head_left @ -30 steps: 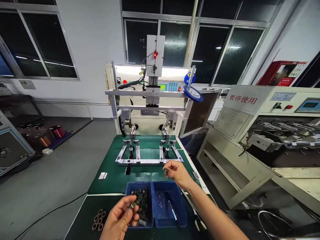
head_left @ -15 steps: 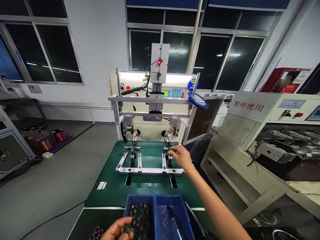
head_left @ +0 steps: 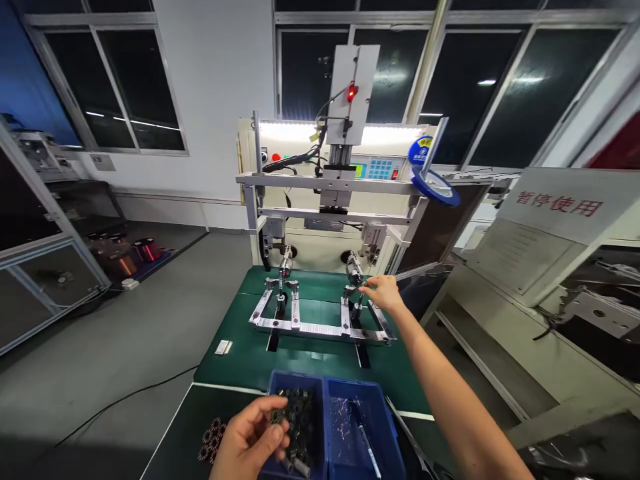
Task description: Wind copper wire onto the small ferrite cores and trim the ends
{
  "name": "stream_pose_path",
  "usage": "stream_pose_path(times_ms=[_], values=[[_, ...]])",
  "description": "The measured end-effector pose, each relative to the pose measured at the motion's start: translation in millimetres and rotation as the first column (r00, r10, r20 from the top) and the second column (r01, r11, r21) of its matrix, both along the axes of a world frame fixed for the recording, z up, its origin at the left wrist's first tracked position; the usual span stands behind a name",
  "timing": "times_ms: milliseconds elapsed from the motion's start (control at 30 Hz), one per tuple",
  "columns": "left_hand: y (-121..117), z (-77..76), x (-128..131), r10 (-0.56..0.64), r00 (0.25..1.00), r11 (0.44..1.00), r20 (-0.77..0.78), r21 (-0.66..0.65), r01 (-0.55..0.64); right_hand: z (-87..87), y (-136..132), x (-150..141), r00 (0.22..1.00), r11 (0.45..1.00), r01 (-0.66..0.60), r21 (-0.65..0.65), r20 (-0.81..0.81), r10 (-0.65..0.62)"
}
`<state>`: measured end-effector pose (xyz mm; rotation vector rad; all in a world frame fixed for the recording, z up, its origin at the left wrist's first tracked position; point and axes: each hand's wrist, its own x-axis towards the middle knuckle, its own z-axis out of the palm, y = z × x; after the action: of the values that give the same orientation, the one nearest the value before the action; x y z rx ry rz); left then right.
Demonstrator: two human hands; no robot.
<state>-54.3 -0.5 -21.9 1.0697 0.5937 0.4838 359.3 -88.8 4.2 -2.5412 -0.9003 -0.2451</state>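
the right hand (head_left: pixel 384 293) reaches far forward to the right spindle (head_left: pixel 354 269) of the winding machine (head_left: pixel 330 200), fingertips pinched just at the spindle's tip, with a small part seemingly held between them, though it is too small to tell for sure. the spindle's long axis tilts down and toward the person, so the hand meets it head-on from the near right. the left hand (head_left: pixel 253 440) stays near, curled over small dark parts at the left blue bin (head_left: pixel 280 393), fingers closed on one. against a second ago, the right hand has moved from above the bins out to the spindle.
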Motion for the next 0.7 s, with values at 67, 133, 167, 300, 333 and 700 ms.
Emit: stream_pose_path(times_ms=[67, 133, 167, 300, 333, 700], values=[[4, 0.2, 3, -0.047, 0.999, 0.996, 0.014, 0.075, 0.046, -1.2, 1, 5, 1.000, 1.000, -0.016, -0.006, 0.008, 0.016], [7, 1.0, 5, -0.087, 0.996, 0.989, 0.017, 0.123, 0.084, -3.1, 1, 8, 1.000, 1.000, -0.017, -0.004, 0.025, 0.017], [8, 2.2, 6, -0.083, 0.996, 0.987, 0.022, 0.140, 0.079, -4.6, 1, 8, 0.999, 1.000, -0.014, -0.003, 0.035, 0.014], [1, 10.5, 9, 0.020, 0.999, 0.988, 0.031, 0.153, -0.025, -12.0, 1, 5, 0.998, 1.000, -0.009, -0.007, 0.055, 0.009], [-1, 11.8, 10, 0.043, 0.999, 0.987, 0.028, 0.157, -0.047, -14.0, 1, 4, 0.998, 1.000, -0.008, -0.005, 0.057, 0.009], [7, -2.3, 9, -0.085, 0.996, 0.951, -0.035, 0.296, 0.091, -37.8, 0, 13, 0.993, 0.996, -0.076, 0.056, 0.091, 0.070]])
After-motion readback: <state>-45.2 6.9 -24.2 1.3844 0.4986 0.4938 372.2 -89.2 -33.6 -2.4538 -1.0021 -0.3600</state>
